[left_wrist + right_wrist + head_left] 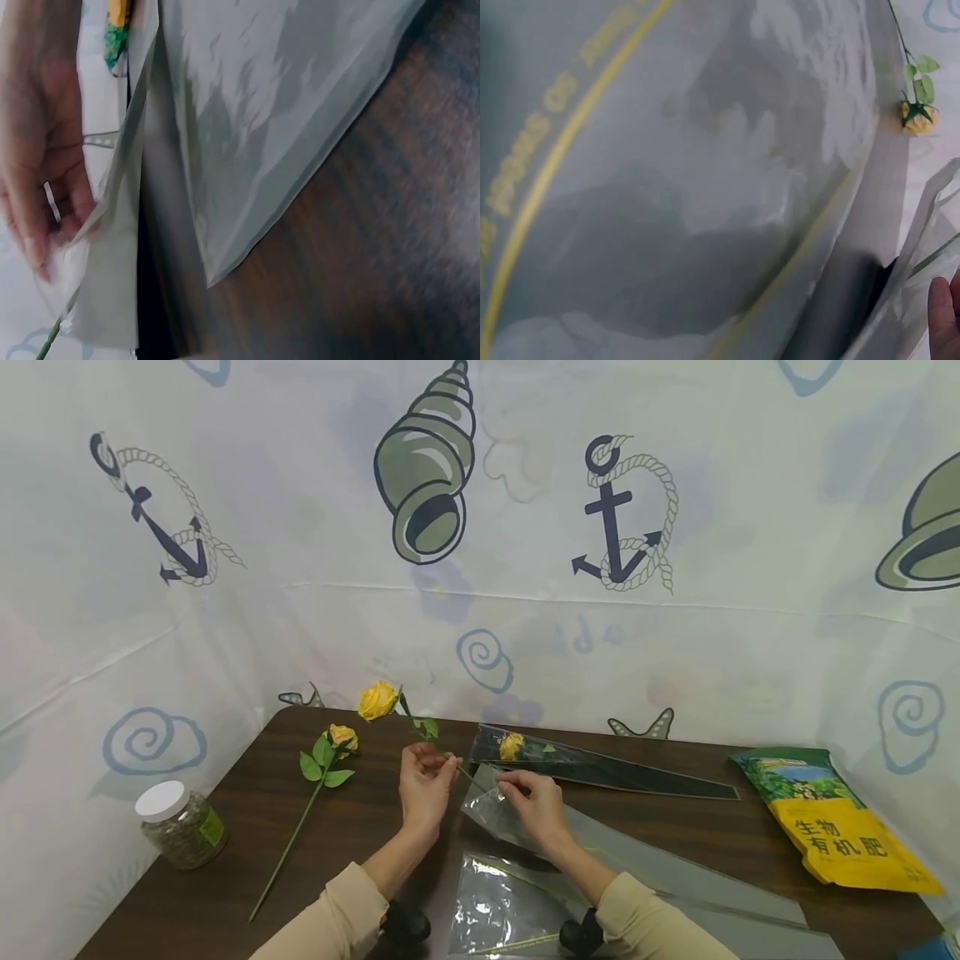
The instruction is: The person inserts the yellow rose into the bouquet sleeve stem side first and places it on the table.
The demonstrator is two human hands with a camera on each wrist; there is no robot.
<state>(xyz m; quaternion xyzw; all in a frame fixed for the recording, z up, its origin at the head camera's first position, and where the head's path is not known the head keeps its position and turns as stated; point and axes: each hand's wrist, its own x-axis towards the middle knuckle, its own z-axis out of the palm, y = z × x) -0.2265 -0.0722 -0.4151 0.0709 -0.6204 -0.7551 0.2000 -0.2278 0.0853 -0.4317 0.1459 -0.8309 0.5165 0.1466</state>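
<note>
A yellow rose [377, 700] leans toward the back left, its stem pinched between the thumb and fingers of my left hand [427, 785]. From there the stem's lower end runs down to the mouth of a clear, grey-looking flower sleeve [525, 818]. My right hand [536, 806] pinches the edge of that sleeve's mouth. In the left wrist view the stem [49, 339] overlaps the sleeve's open end, below the fingers at its rim. Beneath lies another clear sleeve [487, 902] with yellow lines, large in the right wrist view.
Left of my hands a second yellow rose [343, 737] lies on the brown table [360, 827]. Behind them is a sleeve [637, 777] with a yellow rose inside. A white-lidded jar [183, 831] stands far left; a yellow-green fertilizer bag [836, 827] lies far right.
</note>
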